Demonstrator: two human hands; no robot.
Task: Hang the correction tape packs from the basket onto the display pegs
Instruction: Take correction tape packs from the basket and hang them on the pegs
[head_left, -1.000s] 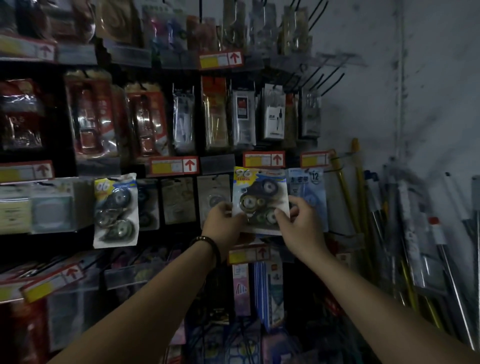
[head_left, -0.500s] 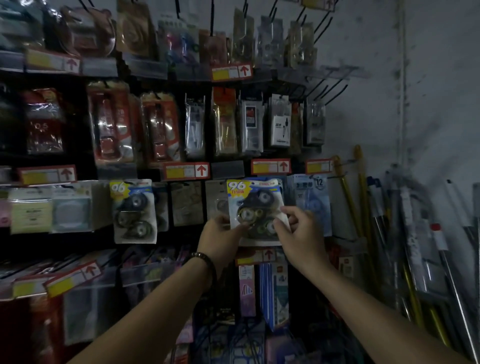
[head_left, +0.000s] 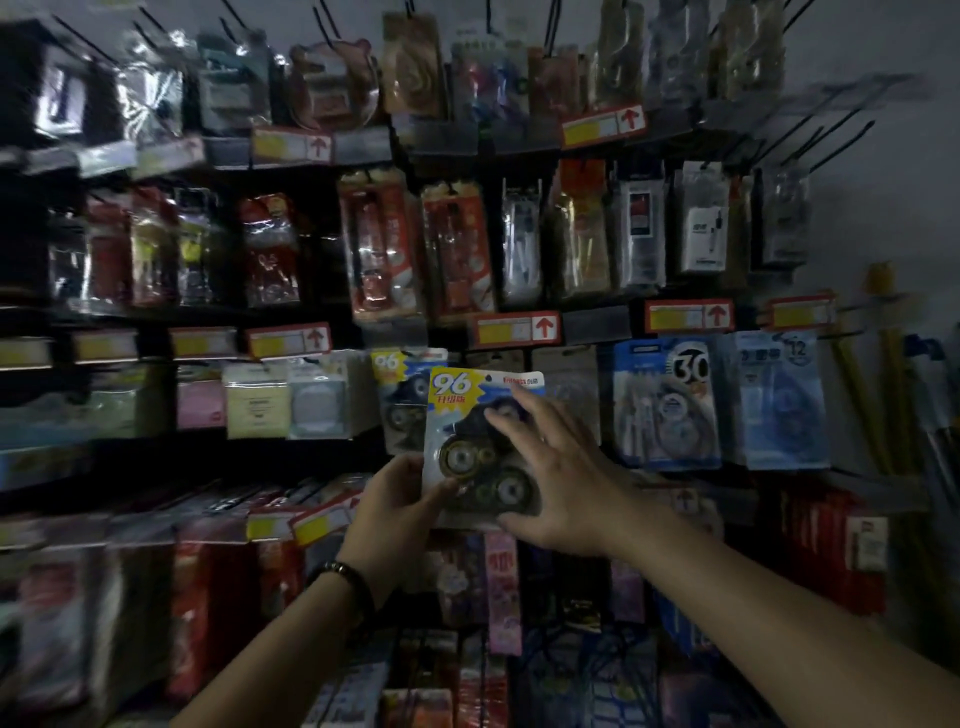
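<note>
I have a dark display rack (head_left: 171, 467) across the whole view, rows of pegs hung with blurred packets, too dim for me to read most of them. On its middle row, right of centre, hangs a blue card pack marked "30" (head_left: 660, 405). Left of that, and in front of the row, is the task's thing: a yellow-and-blue card blister pack marked "96" with black tape wheels (head_left: 467, 431). It is upright, and its left edge overlaps a second "96" pack (head_left: 400, 395) hanging just behind it. I cannot tell whether a peg passes through its top hole.

The right grip (head_left: 561, 483) is spread wide, with straight fingers laid on the blister front and the thumb along the pack's bottom edge. The left grip (head_left: 395, 504) is narrow. It pinches the pack's lower left corner, thumb on the front and fingers behind.

A red-framed price label with an arrow (head_left: 517, 329) sits just above the pack. A black wristband (head_left: 345, 577) circles the left wrist.
</note>
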